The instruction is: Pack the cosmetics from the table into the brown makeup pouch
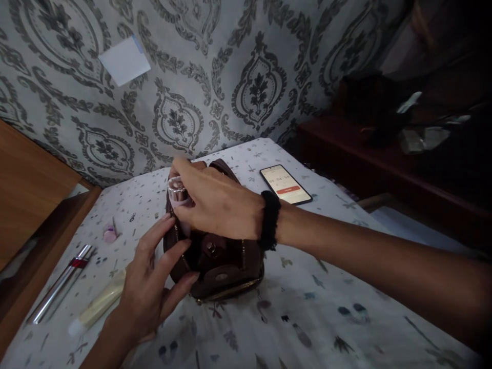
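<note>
A dark brown zip bag (225, 277) stands unzipped on the patterned cloth, its gold zip teeth showing along the rim. My left hand (148, 279) grips the bag's near left edge, thumb and fingers at the opening. My right hand (219, 197), with a black scrunchie (269, 220) at the wrist, reaches across over the bag. Its fingers are closed around a small bottle with a shiny silver cap (177, 189), held upright at the bag's left side. The lower part of the bottle is mostly hidden by the fingers and the bag. The bag's inside is dark.
A lit phone (286, 184) showing a timer lies right of the bag. To the left are a silver tube with a red band (61, 284), a pale yellow tube (98, 305) and a small pink item (109, 233). A wooden panel (34, 189) borders the left.
</note>
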A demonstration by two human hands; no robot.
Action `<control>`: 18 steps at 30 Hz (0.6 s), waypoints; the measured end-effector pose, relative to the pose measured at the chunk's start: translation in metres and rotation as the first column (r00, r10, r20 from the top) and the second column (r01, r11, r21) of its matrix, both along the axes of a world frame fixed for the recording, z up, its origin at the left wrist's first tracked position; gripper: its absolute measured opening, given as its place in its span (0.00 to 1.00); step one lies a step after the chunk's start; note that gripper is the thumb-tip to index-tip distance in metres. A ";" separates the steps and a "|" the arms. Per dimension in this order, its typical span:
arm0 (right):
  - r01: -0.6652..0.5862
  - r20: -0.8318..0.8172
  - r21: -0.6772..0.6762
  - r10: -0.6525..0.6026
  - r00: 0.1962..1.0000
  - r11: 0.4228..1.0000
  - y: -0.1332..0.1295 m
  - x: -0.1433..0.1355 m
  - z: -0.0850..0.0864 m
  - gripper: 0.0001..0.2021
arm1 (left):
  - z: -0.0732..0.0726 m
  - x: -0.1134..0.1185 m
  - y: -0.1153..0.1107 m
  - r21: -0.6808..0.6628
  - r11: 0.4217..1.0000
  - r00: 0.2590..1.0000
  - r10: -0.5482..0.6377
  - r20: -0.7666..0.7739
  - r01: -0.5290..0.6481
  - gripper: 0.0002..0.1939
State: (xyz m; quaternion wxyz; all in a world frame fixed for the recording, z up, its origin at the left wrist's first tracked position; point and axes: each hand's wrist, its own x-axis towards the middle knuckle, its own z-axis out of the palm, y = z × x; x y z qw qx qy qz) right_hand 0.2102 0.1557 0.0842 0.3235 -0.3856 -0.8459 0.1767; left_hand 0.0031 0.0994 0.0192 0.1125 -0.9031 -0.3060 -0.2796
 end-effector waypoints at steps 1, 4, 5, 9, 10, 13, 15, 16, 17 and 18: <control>-0.008 0.017 0.002 0.008 1.000 1.000 0.001 0.001 0.000 0.10 | 0.000 0.000 0.000 0.000 1.000 1.000 -0.003 0.005 0.003 0.17; -0.062 0.073 -0.006 0.062 0.995 0.998 0.005 0.004 0.002 0.07 | 0.000 0.001 0.001 -0.004 1.000 1.000 -0.012 0.007 0.012 0.17; -0.087 0.105 -0.026 0.089 0.990 0.996 0.006 0.004 0.003 0.07 | 0.000 0.001 0.001 -0.005 1.000 1.000 -0.013 0.005 0.013 0.17; -0.125 0.271 -0.110 0.151 0.951 0.986 0.007 0.005 0.011 0.05 | 0.000 0.002 0.002 -0.003 1.000 1.000 -0.016 -0.009 0.016 0.17; -0.124 0.301 -0.124 0.156 0.941 0.985 0.007 0.005 0.014 0.05 | 0.001 0.003 0.002 -0.003 1.000 1.000 -0.015 -0.013 0.015 0.17; -0.115 0.353 -0.166 0.168 0.920 0.979 0.006 0.003 0.022 0.07 | 0.001 0.003 0.001 -0.002 1.000 1.000 -0.014 -0.016 0.014 0.17; -0.123 0.374 -0.178 0.183 0.909 0.976 0.005 0.002 0.025 0.09 | 0.001 0.002 0.001 -0.004 1.000 1.000 -0.015 -0.013 0.015 0.18; -0.124 0.395 -0.181 0.188 0.899 0.976 0.005 0.001 0.026 0.10 | 0.000 0.002 0.001 -0.008 1.000 1.000 -0.014 -0.009 0.014 0.18; -0.119 0.422 -0.180 0.185 0.888 0.977 0.005 0.000 0.026 0.10 | 0.000 0.002 0.001 -0.013 1.000 1.000 -0.013 -0.004 0.013 0.19; -0.109 0.452 -0.177 0.179 0.874 0.978 0.005 -0.002 0.027 0.11 | 0.000 0.002 0.001 -0.020 1.000 1.000 -0.011 0.000 0.011 0.19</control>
